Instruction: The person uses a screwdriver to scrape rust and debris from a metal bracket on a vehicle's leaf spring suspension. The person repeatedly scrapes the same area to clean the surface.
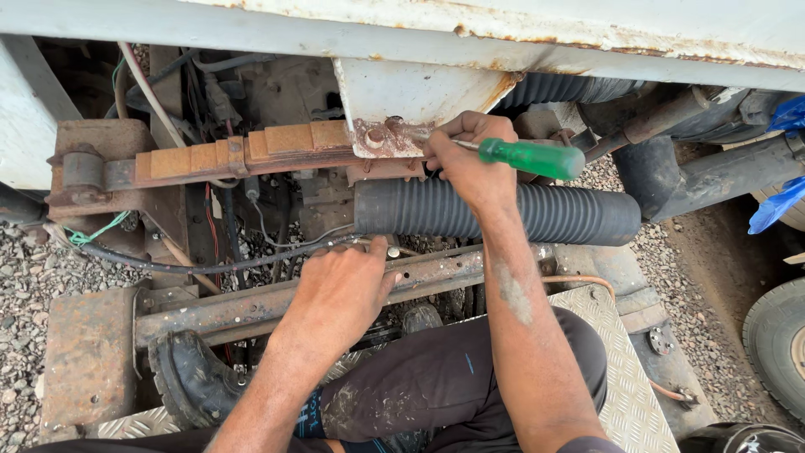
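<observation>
Head view, frame centre: right hand (pixel 470 164) grips a green screwdriver (pixel 524 157) at a rusty bracket (pixel 381 138); left hand (pixel 340 294), loosely curled, presses a rusty rail (pixel 251 304). Tip could slip off corroded metal.

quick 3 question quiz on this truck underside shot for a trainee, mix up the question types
1. True or false: the right hand holds a red-handled hammer.
2. What does the left hand rest on? A) rusty frame rail B) tyre C) black corrugated hose
3. Fill in: the screwdriver tip points at a rusty ___ on the white bracket.

Key
1. False: it grips a green-handled screwdriver.
2. A, the rusty frame rail; the black corrugated hose runs above it, and the tyre is off to the side.
3. Bolt.
</observation>
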`<control>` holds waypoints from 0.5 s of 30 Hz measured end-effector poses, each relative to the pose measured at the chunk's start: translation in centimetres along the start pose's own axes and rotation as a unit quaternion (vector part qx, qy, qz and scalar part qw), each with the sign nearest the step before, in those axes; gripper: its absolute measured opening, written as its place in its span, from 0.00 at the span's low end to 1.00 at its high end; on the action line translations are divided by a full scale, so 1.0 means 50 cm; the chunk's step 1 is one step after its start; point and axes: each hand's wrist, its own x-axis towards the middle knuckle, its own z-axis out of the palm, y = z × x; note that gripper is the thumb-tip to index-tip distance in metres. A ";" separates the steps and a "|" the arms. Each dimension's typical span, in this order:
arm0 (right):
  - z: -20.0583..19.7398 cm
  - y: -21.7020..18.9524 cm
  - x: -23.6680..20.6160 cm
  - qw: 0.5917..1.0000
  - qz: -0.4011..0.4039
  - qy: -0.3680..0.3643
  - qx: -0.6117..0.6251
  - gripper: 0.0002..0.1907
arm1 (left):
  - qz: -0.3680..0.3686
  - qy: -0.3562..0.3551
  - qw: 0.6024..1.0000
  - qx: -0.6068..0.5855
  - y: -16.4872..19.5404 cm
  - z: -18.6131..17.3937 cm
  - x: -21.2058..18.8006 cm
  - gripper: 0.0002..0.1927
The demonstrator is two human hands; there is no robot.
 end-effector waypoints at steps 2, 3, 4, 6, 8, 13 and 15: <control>-0.014 0.000 0.000 1.000 -0.008 0.004 -0.020 0.06 | -0.013 -0.015 1.000 -0.012 0.011 0.002 0.004 0.23; -0.020 0.000 0.000 1.000 -0.013 0.008 -0.015 0.06 | -0.013 -0.017 1.000 -0.011 0.017 0.003 0.006 0.22; -0.021 -0.001 0.000 1.000 -0.019 0.012 -0.009 0.06 | -0.013 -0.018 1.000 -0.010 0.020 0.003 0.005 0.22; -0.024 -0.004 -0.002 1.000 -0.022 0.010 0.000 0.05 | -0.011 -0.011 1.000 -0.007 0.025 0.002 0.003 0.22; -0.026 -0.008 -0.005 1.000 -0.012 0.004 0.005 0.05 | 0.000 0.000 1.000 -0.002 0.028 -0.001 -0.002 0.23; -0.042 -0.012 -0.010 0.999 0.023 -0.015 0.019 0.05 | 0.004 0.005 1.000 -0.001 0.038 -0.004 -0.012 0.25; -0.047 -0.009 -0.009 0.998 0.024 -0.016 0.050 0.05 | -0.003 -0.008 1.000 -0.003 0.041 -0.002 -0.012 0.25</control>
